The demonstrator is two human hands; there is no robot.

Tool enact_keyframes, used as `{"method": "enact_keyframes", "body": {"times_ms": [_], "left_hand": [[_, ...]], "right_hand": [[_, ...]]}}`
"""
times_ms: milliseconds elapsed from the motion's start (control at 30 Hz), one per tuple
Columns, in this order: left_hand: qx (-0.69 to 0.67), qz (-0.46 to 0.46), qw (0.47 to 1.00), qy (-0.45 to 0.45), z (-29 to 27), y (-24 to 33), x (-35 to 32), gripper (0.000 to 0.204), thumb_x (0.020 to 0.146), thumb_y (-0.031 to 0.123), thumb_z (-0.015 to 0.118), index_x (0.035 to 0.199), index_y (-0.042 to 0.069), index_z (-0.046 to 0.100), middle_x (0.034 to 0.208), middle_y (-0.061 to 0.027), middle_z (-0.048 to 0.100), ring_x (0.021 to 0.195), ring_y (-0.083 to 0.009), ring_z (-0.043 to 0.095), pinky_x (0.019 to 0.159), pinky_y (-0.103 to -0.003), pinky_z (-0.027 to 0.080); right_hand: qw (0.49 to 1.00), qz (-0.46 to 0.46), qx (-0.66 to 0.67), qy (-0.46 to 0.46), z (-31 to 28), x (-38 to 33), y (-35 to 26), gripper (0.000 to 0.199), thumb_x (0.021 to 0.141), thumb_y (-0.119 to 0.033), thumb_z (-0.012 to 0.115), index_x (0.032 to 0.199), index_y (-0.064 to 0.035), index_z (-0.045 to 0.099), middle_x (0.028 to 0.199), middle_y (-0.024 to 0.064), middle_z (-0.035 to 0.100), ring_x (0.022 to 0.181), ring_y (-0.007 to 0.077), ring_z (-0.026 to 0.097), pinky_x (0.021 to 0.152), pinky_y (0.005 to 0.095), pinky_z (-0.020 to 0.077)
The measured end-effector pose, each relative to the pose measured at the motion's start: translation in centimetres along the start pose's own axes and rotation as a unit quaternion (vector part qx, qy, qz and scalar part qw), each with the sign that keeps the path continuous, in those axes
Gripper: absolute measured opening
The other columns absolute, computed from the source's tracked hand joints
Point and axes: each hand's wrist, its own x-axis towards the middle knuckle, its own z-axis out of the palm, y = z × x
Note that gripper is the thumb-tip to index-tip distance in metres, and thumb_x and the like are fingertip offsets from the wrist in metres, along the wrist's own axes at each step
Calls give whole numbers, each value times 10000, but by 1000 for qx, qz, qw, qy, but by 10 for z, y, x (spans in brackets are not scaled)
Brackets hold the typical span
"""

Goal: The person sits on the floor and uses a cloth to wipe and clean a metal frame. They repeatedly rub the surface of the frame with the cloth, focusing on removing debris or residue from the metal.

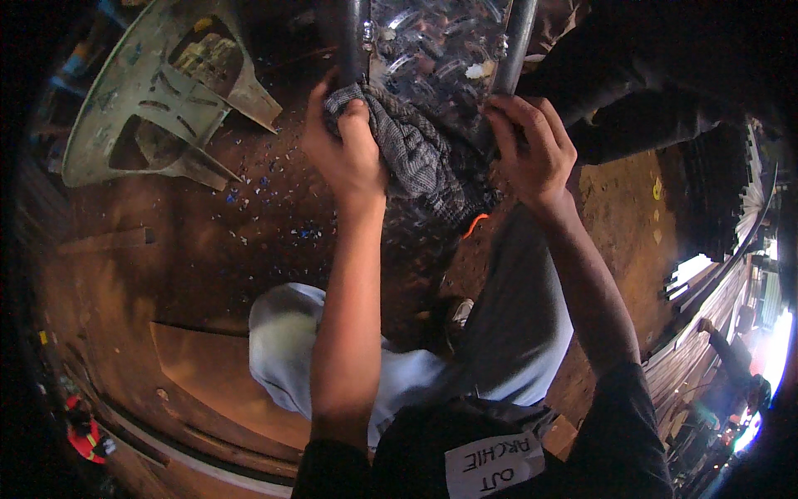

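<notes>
A tread-patterned metal plate (432, 41) lies between two dark metal tubes at the top middle. My left hand (353, 154) is closed on a grey knitted cloth (411, 150), thumb on top, at the lower end of the left tube (354, 41). The cloth hangs in folds across the plate's near edge toward the right. An orange strip (475, 225) shows by its lower end. My right hand (536, 150) has its fingertips bent around the near end of the right tube (517, 46); what lies under them is partly hidden.
An upturned, worn green plastic chair (158, 100) lies at the upper left. Small blue and white chips litter the brown floor (274, 220). A flat brown sheet (216, 374) lies left of my legs. Someone's dark-trousered leg (640, 116) is at the upper right; another person (736, 366) is farther right.
</notes>
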Motion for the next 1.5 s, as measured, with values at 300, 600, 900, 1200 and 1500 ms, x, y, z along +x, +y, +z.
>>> {"method": "enact_keyframes", "body": {"times_ms": [300, 600, 900, 1200, 1500], "left_hand": [[11, 12, 1000, -8, -2, 1, -1, 385, 752, 64, 501, 1097, -86, 575, 922, -104, 616, 828, -164, 564, 794, -284, 448], [-6, -27, 1000, 9, -3, -1, -2, 384, 753, 104, 520, 1071, -105, 572, 870, -81, 600, 764, -150, 531, 705, -271, 435], [26, -6, 1000, 8, -5, -6, -1, 409, 736, 115, 534, 1075, -112, 570, 881, -110, 620, 789, -167, 557, 743, -297, 456], [37, 26, 999, -5, -6, -12, 3, 425, 729, 110, 538, 1096, -102, 577, 893, -131, 635, 784, -185, 574, 747, -308, 465], [60, 37, 997, 6, -7, -14, 4, 441, 729, 143, 544, 1078, -126, 566, 858, -159, 630, 754, -195, 576, 721, -319, 467]], "right_hand": [[997, -53, -52, -33, -7, 3, 2, 289, 700, 46, 738, 978, 6, 671, 858, 98, 667, 720, 198, 632, 607, 281, 524], [993, -100, -37, -53, -9, 7, 11, 294, 696, 72, 723, 978, 18, 656, 786, 105, 627, 624, 200, 569, 547, 288, 483], [986, -78, 18, -149, -26, 30, 19, 290, 739, -57, 724, 1023, -94, 679, 888, 61, 637, 795, 236, 647, 664, 326, 540], [939, -274, -53, -200, -32, 61, 36, 350, 660, -137, 669, 1009, -139, 690, 919, 29, 629, 825, 213, 648, 712, 317, 555], [924, -273, -42, -265, -31, 69, 40, 246, 770, -134, 613, 1014, -107, 622, 1017, 57, 592, 894, 253, 640, 769, 338, 547]]}}
